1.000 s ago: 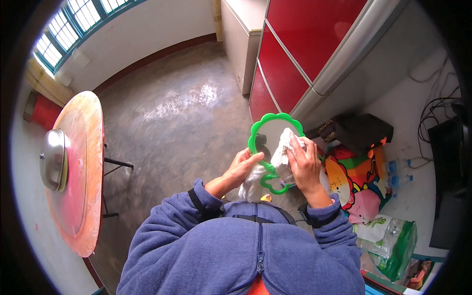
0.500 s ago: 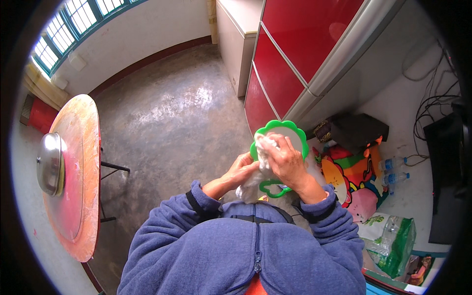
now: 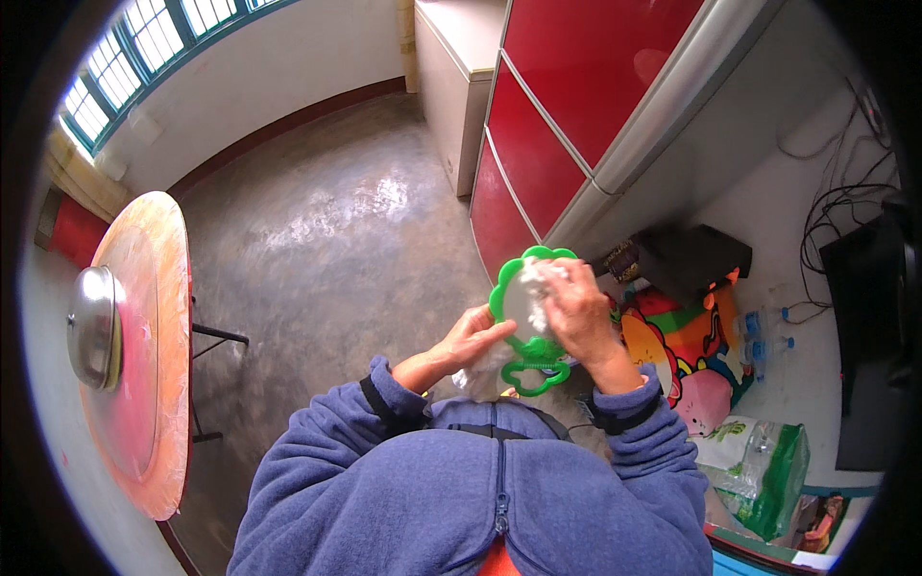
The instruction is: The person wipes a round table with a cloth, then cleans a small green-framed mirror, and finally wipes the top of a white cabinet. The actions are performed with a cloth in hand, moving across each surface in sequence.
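Note:
A hand mirror [image 3: 517,305] with a green scalloped frame and a looped green handle is held in front of my body, its face up. My left hand [image 3: 469,339] grips its left edge near the handle, thumb lying over the glass. With closed fingers, my right hand [image 3: 582,312] presses a bunched white cloth [image 3: 536,288] onto the mirror's upper right part. More white cloth [image 3: 480,372] hangs below my left hand, beside the handle; whether it is the same piece, I cannot tell.
At the left stands a round table [image 3: 163,384] with a lidded metal pan [image 3: 91,326]. A red-fronted refrigerator [image 3: 586,86] rises ahead. To the right are a colourful bag [image 3: 663,355], plastic bottles [image 3: 759,350], a green-and-white package [image 3: 759,470], a black screen [image 3: 864,355] and loose cables [image 3: 826,216].
The mirror has turned, and more of its handle now shows. My right hand has shifted slightly right and down with the cloth, while my left hand has moved a little along the mirror's edge.

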The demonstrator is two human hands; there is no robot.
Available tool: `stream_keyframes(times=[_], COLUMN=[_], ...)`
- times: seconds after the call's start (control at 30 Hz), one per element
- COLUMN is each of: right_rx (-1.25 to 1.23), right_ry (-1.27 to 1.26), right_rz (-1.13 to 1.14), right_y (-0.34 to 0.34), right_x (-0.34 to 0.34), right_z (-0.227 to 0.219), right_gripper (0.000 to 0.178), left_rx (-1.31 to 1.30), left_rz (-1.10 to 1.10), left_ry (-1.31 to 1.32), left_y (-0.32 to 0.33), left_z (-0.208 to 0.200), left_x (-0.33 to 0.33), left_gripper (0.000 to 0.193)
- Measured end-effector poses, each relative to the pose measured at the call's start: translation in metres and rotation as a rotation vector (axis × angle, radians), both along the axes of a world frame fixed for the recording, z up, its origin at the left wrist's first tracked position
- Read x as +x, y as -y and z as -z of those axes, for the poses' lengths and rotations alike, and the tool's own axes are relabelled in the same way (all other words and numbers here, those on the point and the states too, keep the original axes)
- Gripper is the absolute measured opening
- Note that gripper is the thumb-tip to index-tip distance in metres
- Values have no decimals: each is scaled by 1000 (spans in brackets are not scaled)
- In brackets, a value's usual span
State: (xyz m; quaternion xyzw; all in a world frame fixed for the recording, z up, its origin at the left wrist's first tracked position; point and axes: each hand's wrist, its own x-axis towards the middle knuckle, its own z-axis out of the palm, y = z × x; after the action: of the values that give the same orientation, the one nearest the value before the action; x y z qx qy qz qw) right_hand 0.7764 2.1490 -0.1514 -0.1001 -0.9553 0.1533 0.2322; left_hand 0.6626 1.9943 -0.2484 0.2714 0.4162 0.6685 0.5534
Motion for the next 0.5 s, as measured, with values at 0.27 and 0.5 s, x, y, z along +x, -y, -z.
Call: stream_keyframes(times=[0.27,0.5], right_rx=[-133,-180], right_ry=[149,209], right_rz=[-259,-339], right_y=[12,3], right_x=[11,26], right_z=[3,-9], right_gripper=[44,41], left_rx=[-16,-69], left_rz=[79,169], left_ry=[-36,27], left_y=[5,8], left_z=[-1,-20], left_x=[2,6], left_gripper=[37,34])
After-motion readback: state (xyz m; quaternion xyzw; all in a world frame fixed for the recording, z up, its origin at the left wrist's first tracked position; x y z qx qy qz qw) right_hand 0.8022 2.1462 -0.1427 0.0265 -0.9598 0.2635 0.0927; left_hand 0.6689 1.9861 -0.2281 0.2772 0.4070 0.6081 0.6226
